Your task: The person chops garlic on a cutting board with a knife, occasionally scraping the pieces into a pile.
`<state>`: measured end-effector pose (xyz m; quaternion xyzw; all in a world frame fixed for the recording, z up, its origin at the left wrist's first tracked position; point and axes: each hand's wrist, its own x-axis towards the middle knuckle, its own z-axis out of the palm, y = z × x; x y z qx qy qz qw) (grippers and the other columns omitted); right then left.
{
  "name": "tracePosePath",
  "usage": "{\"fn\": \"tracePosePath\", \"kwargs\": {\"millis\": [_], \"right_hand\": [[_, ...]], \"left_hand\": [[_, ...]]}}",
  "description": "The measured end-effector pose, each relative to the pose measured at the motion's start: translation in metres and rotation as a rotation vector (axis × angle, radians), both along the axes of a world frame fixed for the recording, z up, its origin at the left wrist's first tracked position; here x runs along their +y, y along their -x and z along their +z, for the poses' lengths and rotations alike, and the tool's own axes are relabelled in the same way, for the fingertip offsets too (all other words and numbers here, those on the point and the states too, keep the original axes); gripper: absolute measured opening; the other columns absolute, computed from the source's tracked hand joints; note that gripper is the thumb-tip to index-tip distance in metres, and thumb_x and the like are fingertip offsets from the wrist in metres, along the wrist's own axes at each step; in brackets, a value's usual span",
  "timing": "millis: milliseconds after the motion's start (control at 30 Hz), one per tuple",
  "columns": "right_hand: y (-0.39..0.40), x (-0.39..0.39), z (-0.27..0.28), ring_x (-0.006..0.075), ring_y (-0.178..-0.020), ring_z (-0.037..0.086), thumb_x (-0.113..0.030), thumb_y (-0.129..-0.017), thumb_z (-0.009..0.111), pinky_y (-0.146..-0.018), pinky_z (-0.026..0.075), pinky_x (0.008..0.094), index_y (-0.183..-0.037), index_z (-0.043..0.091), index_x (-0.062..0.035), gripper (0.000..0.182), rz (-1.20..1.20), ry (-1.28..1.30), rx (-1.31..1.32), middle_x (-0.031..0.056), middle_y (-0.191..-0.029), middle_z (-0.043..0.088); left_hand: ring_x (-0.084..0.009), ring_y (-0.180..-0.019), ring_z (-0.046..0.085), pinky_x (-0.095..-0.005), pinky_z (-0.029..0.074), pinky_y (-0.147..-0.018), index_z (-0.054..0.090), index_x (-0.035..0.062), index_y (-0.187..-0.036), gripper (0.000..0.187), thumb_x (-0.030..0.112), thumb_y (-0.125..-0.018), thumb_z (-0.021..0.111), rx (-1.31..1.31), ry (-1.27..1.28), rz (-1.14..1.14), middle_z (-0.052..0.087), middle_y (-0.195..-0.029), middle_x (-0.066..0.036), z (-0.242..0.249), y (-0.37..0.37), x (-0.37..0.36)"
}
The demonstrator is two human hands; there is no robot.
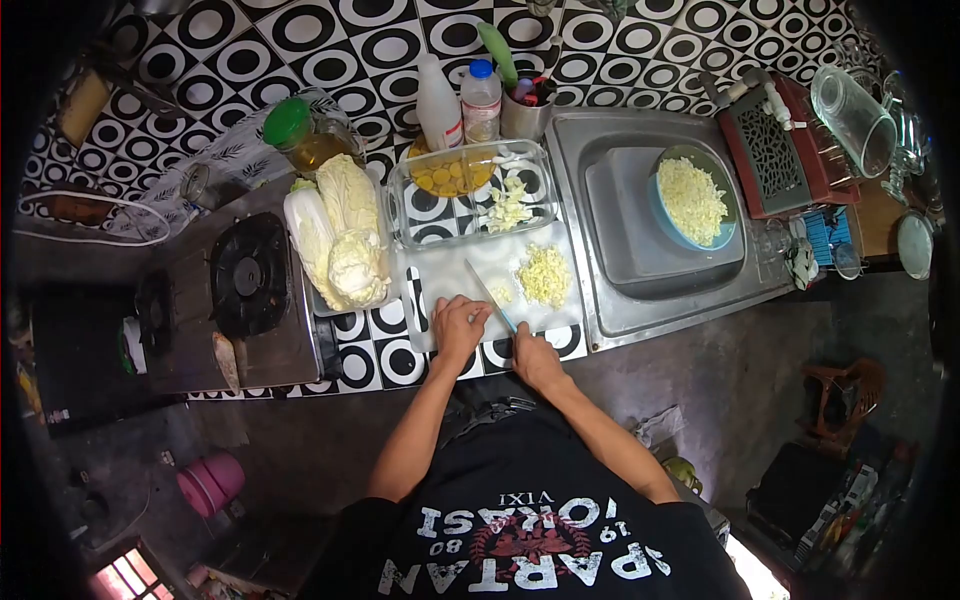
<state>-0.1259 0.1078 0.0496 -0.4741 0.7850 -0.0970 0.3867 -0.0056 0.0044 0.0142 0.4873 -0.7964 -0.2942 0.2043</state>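
On a white cutting board (430, 272) my right hand (538, 358) is closed around the handle of a knife (490, 294), its blade pointing up and to the left. My left hand (462, 328) rests just left of the blade, fingers bent together; what they hold, if anything, is too small to tell. A few small pale pieces (501, 292) lie beside the blade. Right of them is a pile of chopped cabbage (544, 276). Behind the board, a clear glass dish (402, 212) has larger cut pieces (507, 206) at its right side.
Whole cabbages (345, 235) fill a tray at the left, beside a gas stove (200, 300). A bowl of chopped cabbage (692, 203) stands over the steel sink (600, 300). Bottles (481, 105) and a utensil cup (524, 118) stand behind the dish.
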Motion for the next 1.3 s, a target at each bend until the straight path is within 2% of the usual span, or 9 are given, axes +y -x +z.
{"fn": "tracePosePath", "kwargs": {"millis": [200,300,400,500,733,833,1033,1300], "right_hand": [[0.002,-0.027,-0.003,0.047,-0.076,0.06,-0.007,-0.078,0.055,-0.07,0.048,0.0526,-0.093,0.041,0.0031,0.023,0.026,0.037,0.047,0.0297,-0.075,0.06],[0.003,-0.02,0.014,0.047,-0.075,0.06,-0.007,-0.078,0.055,-0.069,0.048,0.0526,-0.093,0.04,0.003,0.023,0.031,0.034,0.001,0.0296,-0.074,0.06],[-0.003,-0.003,0.007,0.0446,-0.078,0.062,-0.009,-0.076,0.061,-0.069,0.05,0.0501,-0.095,0.041,0.0031,0.031,0.03,0.008,0.045,0.0277,-0.076,0.062],[-0.008,0.0,0.001,0.0445,-0.08,0.062,-0.009,-0.076,0.062,-0.07,0.05,0.0497,-0.096,0.04,0.0028,0.032,0.015,-0.042,0.056,0.0276,-0.078,0.062],[-0.006,-0.03,0.0,0.0447,-0.079,0.061,-0.008,-0.075,0.059,-0.07,0.05,0.0502,-0.096,0.04,0.0034,0.03,0.041,-0.007,0.062,0.0293,-0.079,0.061],[-0.003,-0.018,0.003,0.0483,-0.073,0.059,-0.008,-0.079,0.055,-0.067,0.048,0.0525,-0.093,0.041,0.0038,0.023,0.003,0.076,0.014,0.0313,-0.072,0.059],[-0.003,0.028,0.012,0.0484,-0.08,0.058,-0.02,-0.091,0.047,-0.072,0.045,0.0555,-0.097,0.041,0.0023,0.024,-0.047,-0.073,-0.035,0.0314,-0.078,0.059],[-0.009,0.016,0.002,0.0483,-0.081,0.058,-0.018,-0.087,0.052,-0.072,0.046,0.0538,-0.097,0.04,0.0015,0.025,-0.028,-0.076,0.013,0.0307,-0.079,0.06]], "left_hand": [[-0.0244,-0.076,0.051,-0.0374,0.039,-0.073,0.072,0.0185,-0.077,0.007,0.021,-0.07,0.072,0.003,-0.018,-0.003,0.061,-0.073,0.001,0.001,0.002,-0.001],[-0.0243,-0.076,0.051,-0.0375,0.039,-0.073,0.072,0.0184,-0.075,0.007,0.021,-0.069,0.072,0.0,-0.043,0.022,0.062,-0.072,0.002,-0.001,0.001,-0.001],[-0.0243,-0.076,0.051,-0.0377,0.039,-0.073,0.071,0.0183,-0.074,0.007,0.02,-0.068,0.073,-0.003,-0.06,0.042,0.062,-0.071,0.002,-0.002,0.002,-0.001],[-0.0241,-0.076,0.051,-0.0375,0.039,-0.073,0.071,0.0183,-0.074,0.007,0.02,-0.067,0.073,0.004,-0.044,0.04,0.062,-0.071,0.002,-0.004,0.001,-0.002],[-0.0228,-0.078,0.051,-0.037,0.039,-0.074,0.072,0.0187,-0.076,0.009,0.02,-0.067,0.071,0.023,0.055,-0.001,0.061,-0.075,0.004,-0.006,-0.003,0.003],[-0.0221,-0.078,0.05,-0.0371,0.039,-0.073,0.072,0.0201,-0.077,0.01,0.019,-0.066,0.071,0.031,0.045,0.026,0.06,-0.073,0.004,-0.005,-0.002,0.004],[-0.021,-0.078,0.049,-0.0361,0.038,-0.073,0.072,0.0217,-0.076,0.011,0.017,-0.066,0.071,0.032,0.03,0.049,0.059,-0.072,0.005,-0.003,0.0,0.005],[-0.0209,-0.079,0.05,-0.036,0.037,-0.074,0.071,0.0198,-0.076,0.01,0.018,-0.066,0.072,0.058,0.009,0.037,0.06,-0.073,0.005,-0.004,-0.001,0.004]]}}
